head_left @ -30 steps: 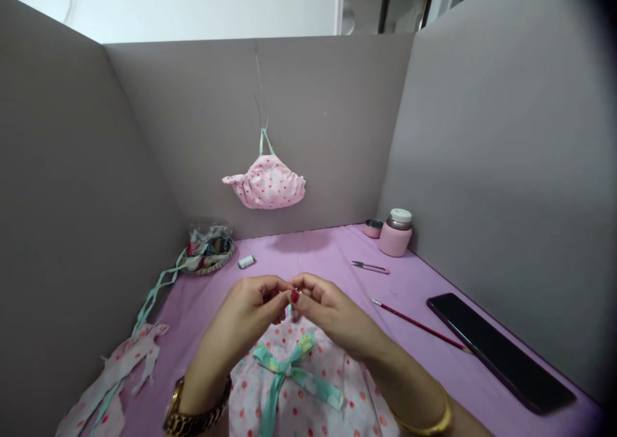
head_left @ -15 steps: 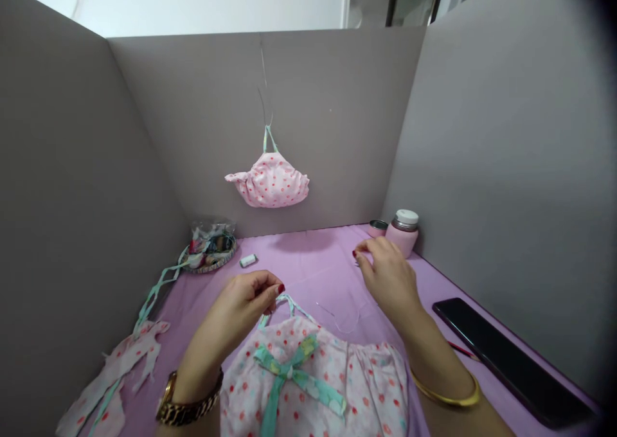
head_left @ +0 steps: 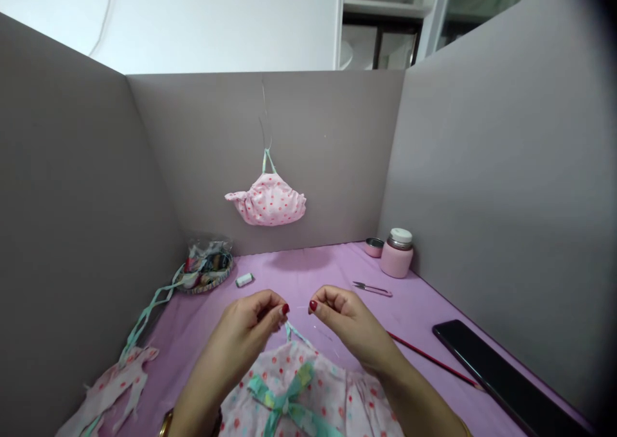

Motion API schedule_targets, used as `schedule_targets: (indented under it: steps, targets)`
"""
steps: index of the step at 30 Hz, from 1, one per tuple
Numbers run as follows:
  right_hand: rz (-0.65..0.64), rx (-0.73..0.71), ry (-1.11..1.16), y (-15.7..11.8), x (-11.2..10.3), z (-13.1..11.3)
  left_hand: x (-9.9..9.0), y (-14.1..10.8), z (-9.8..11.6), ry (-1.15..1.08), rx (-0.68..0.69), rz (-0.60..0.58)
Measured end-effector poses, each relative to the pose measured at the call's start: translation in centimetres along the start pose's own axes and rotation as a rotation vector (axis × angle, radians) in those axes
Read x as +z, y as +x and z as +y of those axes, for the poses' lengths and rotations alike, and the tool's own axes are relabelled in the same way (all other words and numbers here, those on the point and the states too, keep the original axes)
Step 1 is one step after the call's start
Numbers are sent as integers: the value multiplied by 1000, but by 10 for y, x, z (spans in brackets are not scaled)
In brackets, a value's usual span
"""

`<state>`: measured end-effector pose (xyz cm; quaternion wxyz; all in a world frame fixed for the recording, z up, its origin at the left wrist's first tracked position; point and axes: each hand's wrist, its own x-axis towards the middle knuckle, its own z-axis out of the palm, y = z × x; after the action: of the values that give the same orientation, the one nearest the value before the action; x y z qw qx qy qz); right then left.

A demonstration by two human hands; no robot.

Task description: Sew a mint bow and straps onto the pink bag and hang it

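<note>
My left hand [head_left: 253,318] is closed in a pinch above the top of a small polka-dot garment [head_left: 284,385]. Opposite it, my right hand [head_left: 354,321] pinches too, its fingertips a short gap from the left ones. A faint, pale thread [head_left: 301,307] shows between the two pinches. Below them, the garment has a mint-green bow [head_left: 284,401] and a thin strap [head_left: 296,334] at its neck. Close to my right fingers, a thin needle [head_left: 324,333] lies over the cloth, hard to make out.
Thread snips [head_left: 373,289], a red pencil [head_left: 434,360] and a black phone [head_left: 501,373] lie at the right. A pink jar [head_left: 397,260] and small lid [head_left: 374,247] stand behind. Fabric scraps [head_left: 116,385], a sewing basket [head_left: 207,286] and an eraser [head_left: 245,280] are left. A dotted garment [head_left: 270,200] hangs ahead.
My right hand has come left and down from beside the jar, close to my left hand, uncovering the snips. The view has tilted upward.
</note>
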<state>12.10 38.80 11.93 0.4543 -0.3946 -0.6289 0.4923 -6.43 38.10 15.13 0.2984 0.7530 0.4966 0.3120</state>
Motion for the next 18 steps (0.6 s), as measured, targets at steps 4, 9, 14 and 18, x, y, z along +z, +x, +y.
schedule_targets:
  steps: [4,9,14,18]
  targets:
    - [20,-5,-68,-3,-4,-6,-7,-4,0,106,71,244]
    - [33,-23,-175,-7,0,-11,4,-9,9,342,279,305]
    - [68,-34,-267,-10,3,-15,18,-9,15,562,301,287]
    - [59,-56,-278,-11,3,-15,20,-7,14,585,280,267]
